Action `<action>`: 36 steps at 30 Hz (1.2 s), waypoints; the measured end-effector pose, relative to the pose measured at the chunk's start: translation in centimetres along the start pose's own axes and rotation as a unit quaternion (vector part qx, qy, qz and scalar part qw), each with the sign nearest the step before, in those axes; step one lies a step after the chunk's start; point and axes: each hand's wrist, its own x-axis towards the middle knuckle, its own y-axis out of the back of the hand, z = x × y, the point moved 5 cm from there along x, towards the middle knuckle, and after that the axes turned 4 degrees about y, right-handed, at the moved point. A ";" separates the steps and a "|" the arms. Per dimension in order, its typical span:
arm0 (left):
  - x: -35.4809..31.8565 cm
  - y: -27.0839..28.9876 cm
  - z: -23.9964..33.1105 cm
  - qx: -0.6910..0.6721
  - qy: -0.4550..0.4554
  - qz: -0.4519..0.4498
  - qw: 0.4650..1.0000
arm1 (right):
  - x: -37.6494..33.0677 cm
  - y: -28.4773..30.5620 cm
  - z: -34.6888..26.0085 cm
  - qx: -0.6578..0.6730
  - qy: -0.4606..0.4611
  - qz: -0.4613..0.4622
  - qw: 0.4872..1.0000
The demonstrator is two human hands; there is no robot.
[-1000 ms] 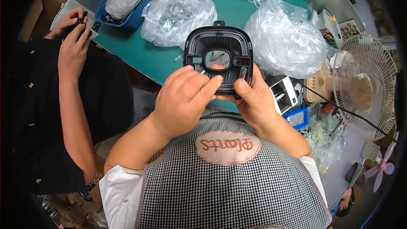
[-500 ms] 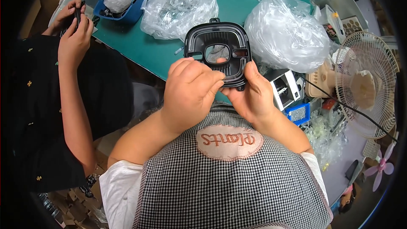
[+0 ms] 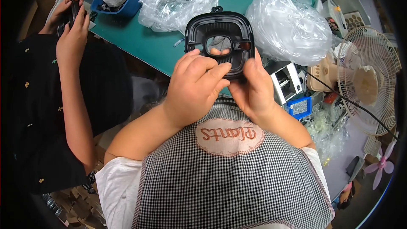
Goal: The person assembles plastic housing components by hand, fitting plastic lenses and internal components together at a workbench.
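Observation:
A black plastic frame (image 3: 217, 29), squarish with rounded corners, is held up over the near edge of the green table. It has an oval opening in the middle, a smaller window on each side and a tab on top. My right hand (image 3: 256, 89) grips its lower right corner, thumb on the front, with fingertips showing through the oval opening. My left hand (image 3: 193, 87) is closed at its lower left side, thumb and forefinger together over the lower rim. Whether a thin piece sits between those fingertips I cannot make out.
Bags of clear rings, one left (image 3: 178, 4) and one right (image 3: 290, 23), lie on the green table (image 3: 127, 32) near a blue basket (image 3: 137, 4). Rightward are a white box (image 3: 286, 82), a blue tray (image 3: 299, 107) and a fan (image 3: 366, 80). A co-worker's hands (image 3: 72, 21) hold a black part at left.
The frame has risen slightly and tilted in my hands. My left fingertips have shifted a little right and up along the lower rim. More right fingertips show through the oval opening.

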 end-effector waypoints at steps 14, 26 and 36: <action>-0.5 -0.8 0.7 0.067 -0.074 0.061 0.993 | 0.3 0.0 -0.8 -0.060 0.012 0.019 0.998; -0.2 0.2 0.7 0.080 -0.052 0.085 0.992 | 0.1 0.3 -2.1 -0.197 0.094 0.097 0.971; -0.9 -1.7 -2.8 -0.605 0.308 -0.047 0.733 | -0.1 -0.1 -2.7 -0.167 0.110 0.031 0.979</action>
